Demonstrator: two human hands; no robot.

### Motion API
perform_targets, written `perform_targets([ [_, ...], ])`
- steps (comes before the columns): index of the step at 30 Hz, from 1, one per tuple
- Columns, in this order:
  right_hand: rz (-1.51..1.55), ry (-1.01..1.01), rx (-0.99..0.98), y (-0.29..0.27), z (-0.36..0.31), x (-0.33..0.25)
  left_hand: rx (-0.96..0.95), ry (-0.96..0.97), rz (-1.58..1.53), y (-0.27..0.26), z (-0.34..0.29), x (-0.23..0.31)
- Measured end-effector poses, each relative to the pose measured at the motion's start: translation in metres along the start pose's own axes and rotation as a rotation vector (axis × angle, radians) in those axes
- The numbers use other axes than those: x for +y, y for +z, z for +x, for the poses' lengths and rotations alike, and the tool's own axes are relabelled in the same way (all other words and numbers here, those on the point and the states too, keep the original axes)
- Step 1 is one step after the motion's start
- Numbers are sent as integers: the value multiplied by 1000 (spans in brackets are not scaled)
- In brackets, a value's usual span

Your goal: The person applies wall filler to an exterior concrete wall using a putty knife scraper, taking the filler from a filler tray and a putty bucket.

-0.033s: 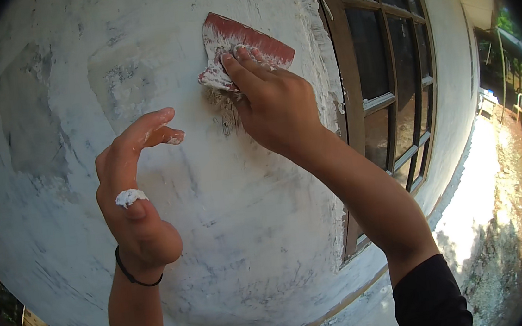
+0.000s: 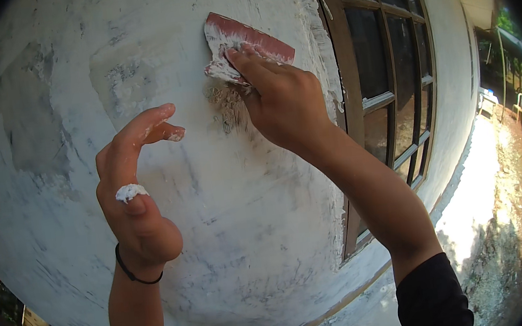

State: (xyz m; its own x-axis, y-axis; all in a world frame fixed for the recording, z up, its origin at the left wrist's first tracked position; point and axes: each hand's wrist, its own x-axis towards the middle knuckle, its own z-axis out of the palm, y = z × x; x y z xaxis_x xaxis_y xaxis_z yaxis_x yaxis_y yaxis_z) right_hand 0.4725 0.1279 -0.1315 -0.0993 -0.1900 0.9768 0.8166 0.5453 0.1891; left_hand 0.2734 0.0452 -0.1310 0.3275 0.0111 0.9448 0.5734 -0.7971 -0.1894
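Note:
My right hand (image 2: 284, 100) grips a red putty spreader (image 2: 258, 38), its lower part smeared with white putty. The spreader lies against the whitish wall (image 2: 234, 210), tilted down to the right, with its long straight edge uppermost. Just below it a rough brownish patch (image 2: 229, 106) shows on the wall. To the left, my left hand (image 2: 137, 176) is held in front of the wall with curved fingers and thumb apart, holding nothing. A dab of white putty (image 2: 130, 192) sits by its thumb tip, and thinner white smears mark the fingers.
Right of the spreader is a brown-framed window (image 2: 346, 77) with several glass panes, its near edge caked with rough white filler. Grey patches (image 2: 30, 117) mark the wall at left. Sunlit ground (image 2: 469, 205) runs along the wall at far right.
My right hand and the spreader have shifted slightly to the right, showing more of the rough patch below. My left hand has barely moved.

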Motion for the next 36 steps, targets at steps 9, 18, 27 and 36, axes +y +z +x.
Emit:
perform_targets([
  [9, -330, -168, -61, 17, -38, -26, -37, 59, 77, -20, -14, 12],
  [18, 144, 73, -171, -30, -11, -21, -11, -67, 65, -33, -24, -1],
  [27, -109, -17, -101, -9, -14, -18, -22, 39, 70, -56, -31, 7],
  [36, -49, -194, -324, -15, -106, -102, -28, 15, -18, -48, -30, 14],
])
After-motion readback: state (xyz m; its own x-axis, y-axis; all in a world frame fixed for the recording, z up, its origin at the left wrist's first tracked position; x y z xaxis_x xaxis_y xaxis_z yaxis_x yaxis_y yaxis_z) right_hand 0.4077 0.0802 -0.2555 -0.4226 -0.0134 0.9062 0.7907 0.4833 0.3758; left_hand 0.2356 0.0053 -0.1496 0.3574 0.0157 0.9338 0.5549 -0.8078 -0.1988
